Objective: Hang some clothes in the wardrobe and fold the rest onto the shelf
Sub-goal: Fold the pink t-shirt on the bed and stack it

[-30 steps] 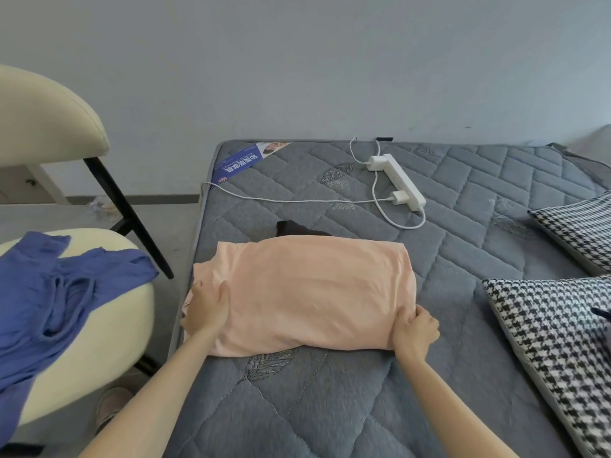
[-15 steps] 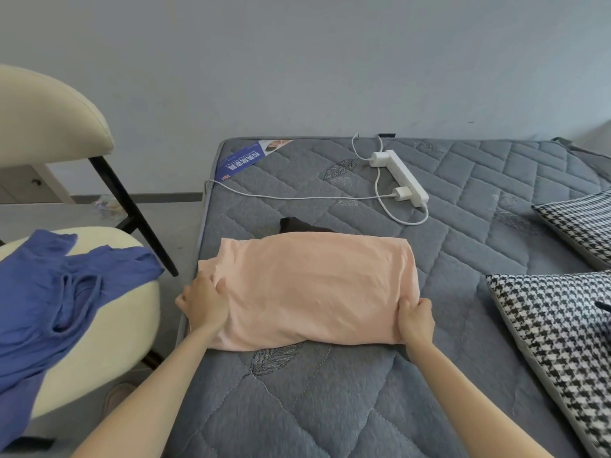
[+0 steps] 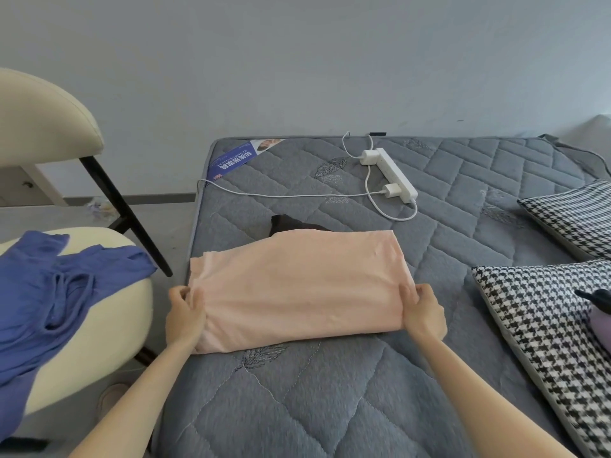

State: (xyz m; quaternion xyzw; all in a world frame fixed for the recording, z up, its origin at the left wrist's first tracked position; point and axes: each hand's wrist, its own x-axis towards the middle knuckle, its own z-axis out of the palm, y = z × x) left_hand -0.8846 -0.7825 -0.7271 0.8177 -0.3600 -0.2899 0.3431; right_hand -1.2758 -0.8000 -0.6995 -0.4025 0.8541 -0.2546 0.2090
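the peach garment point(image 3: 297, 285) lies folded in a wide band on the grey mattress point(image 3: 330, 408), its far edge over a dark garment point(image 3: 287, 224). it looks light, soft and limp, likely to sag in the middle, so the short ends suit holding. the left hand point(image 3: 183, 317) pinches the left end, the right hand point(image 3: 423, 314) grips the right. a blue garment point(image 3: 49, 299) drapes the chair point(image 3: 109, 325) alongside.

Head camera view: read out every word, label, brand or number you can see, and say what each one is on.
Blue label at the grey quilted mattress's far left corner: white Chinese characters, upside down, too blurred to read.
White power strip: no readable marking.
Peach folded garment: no text shows.
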